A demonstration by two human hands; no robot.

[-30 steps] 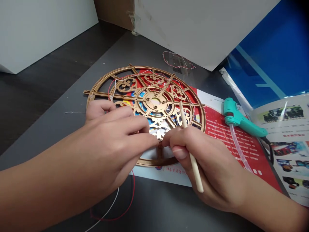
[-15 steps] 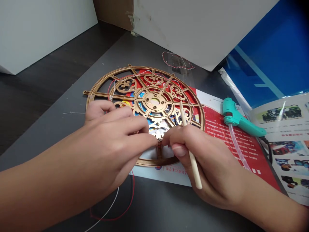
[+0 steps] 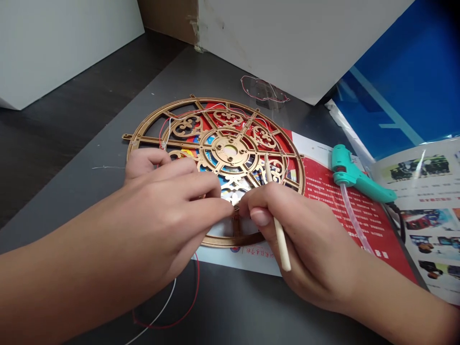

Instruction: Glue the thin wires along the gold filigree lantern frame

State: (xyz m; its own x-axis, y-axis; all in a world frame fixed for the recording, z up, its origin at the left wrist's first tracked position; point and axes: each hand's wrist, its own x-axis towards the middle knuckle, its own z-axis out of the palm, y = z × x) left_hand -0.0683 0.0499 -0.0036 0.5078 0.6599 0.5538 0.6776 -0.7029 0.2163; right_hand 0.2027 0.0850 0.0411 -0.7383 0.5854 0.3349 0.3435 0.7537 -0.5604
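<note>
Gold lattice wheel [image 3: 230, 143] lies flat, mostly on a red printed sheet [image 3: 341, 206], with its upper left rim reaching past the sheet onto a grey mat [image 3: 172, 96]. Its flat position seems to give both hands a steady surface to work on.

The left hand [image 3: 161, 211] reaches in from the lower left and curves over the wheel's lower edge, its fingertips [image 3: 230, 207] meeting the work at a bottom spoke. That left grip looks narrow, but the fingers hide whether it holds anything small. The right hand [image 3: 298, 239] comes in from the right, its grip closed around a thin pale stick [image 3: 281, 247] that passes through the hand like a pencil. Held this way, the stick appears to leave the fingertips free to work right beside the left hand, at the same spoke.

Thin red and white wires [image 3: 158, 306] trail loose on the mat below the left arm, with slack that seems to keep them from tugging at the wheel. Beyond the sheet's right side, a teal hot glue gun [image 3: 354, 179] lies on its side within easy reach of the right hand, and a glossy brochure [image 3: 424, 215] sits further right.
</note>
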